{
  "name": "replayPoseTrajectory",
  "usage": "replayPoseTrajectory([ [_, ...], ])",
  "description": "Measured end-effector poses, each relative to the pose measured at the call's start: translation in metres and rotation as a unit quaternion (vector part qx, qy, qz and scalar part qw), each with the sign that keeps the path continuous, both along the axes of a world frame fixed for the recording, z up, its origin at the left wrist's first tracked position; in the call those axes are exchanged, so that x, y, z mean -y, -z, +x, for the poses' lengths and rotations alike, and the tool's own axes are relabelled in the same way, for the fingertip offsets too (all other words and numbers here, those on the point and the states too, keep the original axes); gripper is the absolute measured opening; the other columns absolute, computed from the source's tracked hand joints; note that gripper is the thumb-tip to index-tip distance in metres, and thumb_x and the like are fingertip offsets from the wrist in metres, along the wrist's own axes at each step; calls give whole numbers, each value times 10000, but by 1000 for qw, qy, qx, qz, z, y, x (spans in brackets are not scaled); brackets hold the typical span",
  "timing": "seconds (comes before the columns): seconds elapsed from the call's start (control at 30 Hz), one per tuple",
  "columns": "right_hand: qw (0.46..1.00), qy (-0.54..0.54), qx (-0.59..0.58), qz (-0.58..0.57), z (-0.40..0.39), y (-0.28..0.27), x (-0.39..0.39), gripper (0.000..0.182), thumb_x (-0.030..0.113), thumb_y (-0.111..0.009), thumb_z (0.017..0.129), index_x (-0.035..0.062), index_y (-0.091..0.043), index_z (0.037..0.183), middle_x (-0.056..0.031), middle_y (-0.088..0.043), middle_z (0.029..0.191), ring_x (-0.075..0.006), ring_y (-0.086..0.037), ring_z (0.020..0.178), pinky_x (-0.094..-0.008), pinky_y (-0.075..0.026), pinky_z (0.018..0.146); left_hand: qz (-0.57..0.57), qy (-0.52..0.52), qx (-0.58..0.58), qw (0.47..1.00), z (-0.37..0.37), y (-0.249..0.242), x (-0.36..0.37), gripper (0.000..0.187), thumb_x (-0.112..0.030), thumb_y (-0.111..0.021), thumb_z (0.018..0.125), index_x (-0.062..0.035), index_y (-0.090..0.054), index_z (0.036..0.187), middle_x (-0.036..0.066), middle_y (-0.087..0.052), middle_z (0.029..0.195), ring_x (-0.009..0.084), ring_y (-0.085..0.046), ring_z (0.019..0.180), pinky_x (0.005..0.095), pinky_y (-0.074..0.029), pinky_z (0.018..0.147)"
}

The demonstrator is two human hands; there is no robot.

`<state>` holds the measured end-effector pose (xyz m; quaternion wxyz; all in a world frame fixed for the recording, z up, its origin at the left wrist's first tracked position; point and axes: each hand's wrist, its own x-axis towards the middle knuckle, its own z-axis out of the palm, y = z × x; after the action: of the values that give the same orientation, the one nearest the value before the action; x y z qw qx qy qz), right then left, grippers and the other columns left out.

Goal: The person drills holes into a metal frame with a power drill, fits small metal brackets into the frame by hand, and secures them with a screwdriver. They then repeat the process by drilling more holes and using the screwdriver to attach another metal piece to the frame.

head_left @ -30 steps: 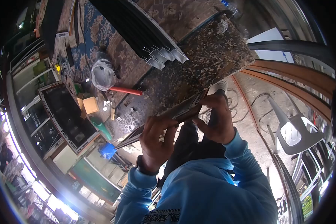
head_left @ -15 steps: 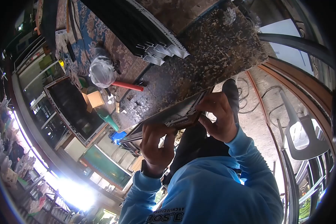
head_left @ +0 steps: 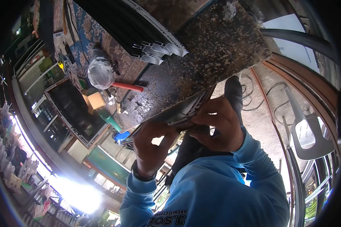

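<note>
Both of my hands are closed on a long dark metal profile (head_left: 201, 101) with printed film on it, held along the near edge of the worktable (head_left: 219, 49). My left hand (head_left: 153, 142) grips it on the left, thumb and fingers pinched. Close beside it, my right hand (head_left: 219, 123) pinches the same profile, its fingertips near the profile's middle. A stack of dark aluminium profiles (head_left: 140, 30) lies on the table, cut ends facing me.
A red-handled tool wrapped in clear plastic (head_left: 101, 73) lies left on the table, near a cardboard box (head_left: 95, 101) and a green-handled tool (head_left: 109, 120). A grey plastic chair (head_left: 310, 138) and a coiled cable (head_left: 248, 90) are at the right.
My right hand has moved left along the profile, closer to my left hand. My left hand has shifted slightly left. The view has shifted slightly.
</note>
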<state>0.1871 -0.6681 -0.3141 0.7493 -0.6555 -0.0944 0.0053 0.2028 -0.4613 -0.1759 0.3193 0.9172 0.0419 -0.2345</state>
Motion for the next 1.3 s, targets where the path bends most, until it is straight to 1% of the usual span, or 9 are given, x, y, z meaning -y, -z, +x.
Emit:
replayPoseTrajectory([
  [0.13, 997, -34, 61, -36, 11, -17, -5, 478, 96, -921, 751, 93, -758, 1201, -104, -670, 1145, -313, -683, 1030, -435, -576, 857, -52, -24, -91, 994, 16, -1, -4, 151, 1, -851, 847, -29, -767, 970, 65, -726, 925, 156, -690, 787, 311, -544, 739],
  [0.3, 996, -28, 64, -48, 13, -15, -8, 403, 63, -892, 787, 83, -761, 1168, -104, -683, 1120, -303, -688, 1018, -435, -579, 850, -90, 19, -149, 985, 32, 9, -21, 143, -90, -894, 865, -47, -786, 949, 24, -718, 897, 91, -672, 774, 284, -540, 715],
  [0.33, 997, -28, 54, -45, 11, -15, -8, 393, 52, -886, 792, 79, -760, 1164, -104, -685, 1117, -302, -688, 1016, -433, -580, 847, -92, 30, -143, 985, 34, 11, -21, 152, -73, -898, 855, -54, -780, 949, 12, -719, 887, 76, -668, 780, 284, -530, 695],
  [0.43, 998, 5, 50, -42, 4, -14, -13, 379, 36, -887, 791, 68, -759, 1145, -105, -685, 1126, -305, -687, 1014, -417, -579, 844, -93, 31, -112, 989, 34, 8, -13, 148, -22, -865, 865, -52, -782, 985, 45, -719, 887, 121, -689, 774, 305, -545, 686],
  [0.53, 996, 28, 66, -56, 2, -13, -16, 375, 31, -891, 788, 63, -760, 1138, -102, -682, 1129, -302, -685, 1009, -411, -577, 841, -122, 213, 56, 968, 38, 12, -7, 191, 12, -845, 865, -56, -790, 1034, 82, -716, 909, 201, -711, 781, 338, -570, 686],
  [0.63, 997, 38, 59, -44, -3, -10, -18, 370, 41, -891, 798, 65, -760, 1143, -96, -678, 1132, -297, -682, 1012, -404, -574, 842, -162, 284, 74, 942, 43, 21, -21, 262, 52, -846, 834, -49, -803, 1072, 97, -696, 905, 229, -699, 732, 348, -559, 636],
  [0.73, 996, 37, 68, -44, -2, -7, -17, 371, 52, -892, 805, 71, -761, 1152, -91, -675, 1133, -289, -677, 1008, -399, -572, 837, -169, 317, 80, 930, 46, 23, -30, 302, 26, -880, 806, -51, -810, 1089, 98, -690, 905, 219, -691, 730, 348, -543, 614],
  [0.93, 996, 47, 70, -27, -4, 2, -20, 368, 81, -887, 818, 92, -766, 1165, -84, -675, 1123, -279, -672, 996, -399, -565, 833, -169, 298, 69, 937, 42, 29, -39, 367, -17, -937, 741, -44, -812, 1085, 94, -680, 895, 211, -673, 721, 349, -535, 607],
  [1.3, 995, 43, 83, -23, 0, 5, -18, 373, 112, -873, 834, 106, -770, 1192, -74, -685, 1104, -270, -675, 985, -402, -550, 844, -193, 317, 58, 927, 54, 33, -31, 380, -31, -950, 731, -43, -788, 1074, 114, -715, 891, 222, -697, 716, 342, -556, 607],
])
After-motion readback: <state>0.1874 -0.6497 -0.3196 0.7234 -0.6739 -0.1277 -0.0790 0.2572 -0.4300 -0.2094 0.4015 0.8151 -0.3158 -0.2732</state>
